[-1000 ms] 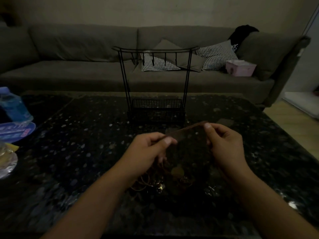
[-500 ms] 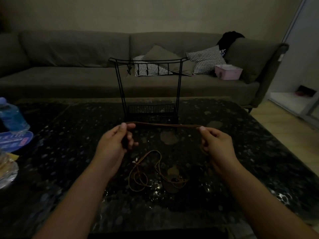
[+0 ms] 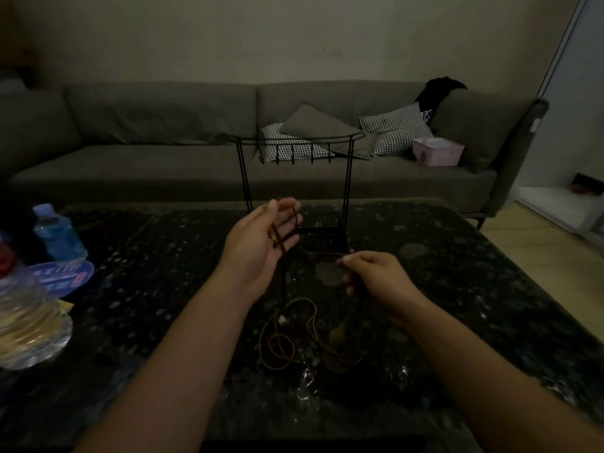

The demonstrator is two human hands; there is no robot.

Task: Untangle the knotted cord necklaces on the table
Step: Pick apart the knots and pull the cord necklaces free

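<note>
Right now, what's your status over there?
Left hand raised, dark cord draped over fingers. Right hand pinching same cord. Second necklace tangled on table. Nothing blocking.

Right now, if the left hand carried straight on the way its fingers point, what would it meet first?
Probably the black wire stand: the left hand, cord draped across its fingers, points up and away toward it. Depth is unclear.

A black wire stand (image 3: 295, 178) sits on the dark speckled table (image 3: 147, 289). A blue water bottle (image 3: 58, 233) stands at the left side. Behind is a grey sofa (image 3: 157, 138) with checked pillows (image 3: 395, 129) and a pink box (image 3: 437, 151).
</note>
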